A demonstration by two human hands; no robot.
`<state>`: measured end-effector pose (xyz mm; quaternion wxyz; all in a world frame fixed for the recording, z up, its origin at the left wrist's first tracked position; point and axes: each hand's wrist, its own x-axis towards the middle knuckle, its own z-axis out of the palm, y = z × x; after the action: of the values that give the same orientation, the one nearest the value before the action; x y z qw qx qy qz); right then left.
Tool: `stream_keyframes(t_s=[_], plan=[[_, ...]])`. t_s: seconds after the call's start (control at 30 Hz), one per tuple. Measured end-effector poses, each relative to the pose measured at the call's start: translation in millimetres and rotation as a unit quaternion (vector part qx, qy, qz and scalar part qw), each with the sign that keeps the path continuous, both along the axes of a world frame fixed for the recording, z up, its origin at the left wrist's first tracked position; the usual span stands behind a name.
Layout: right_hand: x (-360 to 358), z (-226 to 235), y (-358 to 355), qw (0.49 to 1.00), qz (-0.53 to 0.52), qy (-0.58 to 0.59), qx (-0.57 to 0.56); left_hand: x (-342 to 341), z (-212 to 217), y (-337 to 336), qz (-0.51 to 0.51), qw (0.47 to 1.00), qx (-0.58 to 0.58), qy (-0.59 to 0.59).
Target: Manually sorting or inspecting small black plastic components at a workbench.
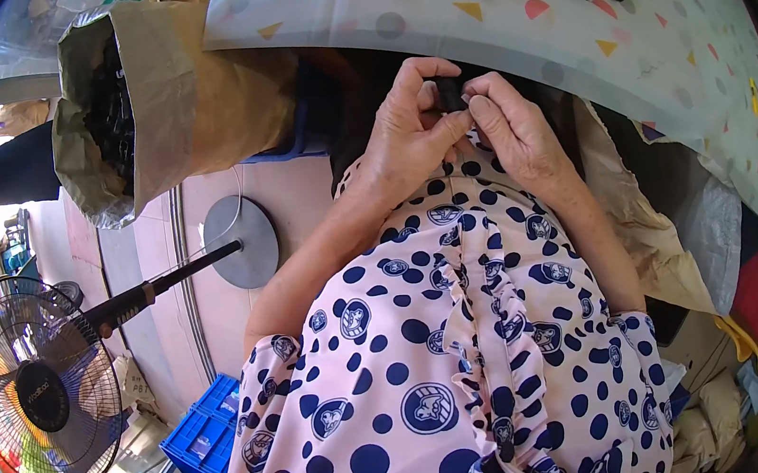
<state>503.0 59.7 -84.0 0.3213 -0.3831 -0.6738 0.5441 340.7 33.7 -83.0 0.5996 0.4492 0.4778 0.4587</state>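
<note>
Desk [321,14], pattern-covered. Left hand [412,127]: fingers curled, pinching the black cylindrical part [449,93]; forearm slanting inward. Right hand [518,132]: thumb and forefinger pinching the part's right side; forearm slanting inward. Part: between both hands, near the desk edge.

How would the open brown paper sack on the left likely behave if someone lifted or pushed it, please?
The brown paper sack would probably flex at the top, as its rim looks crumpled. It may be fairly heavy, given the black parts inside. Tipping it could spill some, since its mouth is open.
</note>
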Motion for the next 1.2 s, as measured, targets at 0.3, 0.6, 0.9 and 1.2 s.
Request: stream_keyframes(t_s=[0.3, 0.6, 0.9, 1.2], plan=[[-6.0, 0.5, -1.6, 0.999, 0.014, -0.035, -0.032, 5.0, -3.9, -3.0, 0.038, 0.974, 0.088, 0.206], [-15.8, -7.8, -0.6, 0.999, 0.016, -0.023, -0.034, 1.2, -9.2, -3.2, 0.067, 0.930, 0.168, 0.320], [-11.0, -21.8, 5.7, 0.993, -0.074, 0.070, -0.059, -11.0, 2.4, 6.8, 0.092, 0.982, 0.006, -0.165], [0.7, -23.1, 13.4, 0.947, -0.049, 0.241, -0.205, -12.3, -0.2, 8.5, -0.011, 0.955, -0.109, -0.275]])
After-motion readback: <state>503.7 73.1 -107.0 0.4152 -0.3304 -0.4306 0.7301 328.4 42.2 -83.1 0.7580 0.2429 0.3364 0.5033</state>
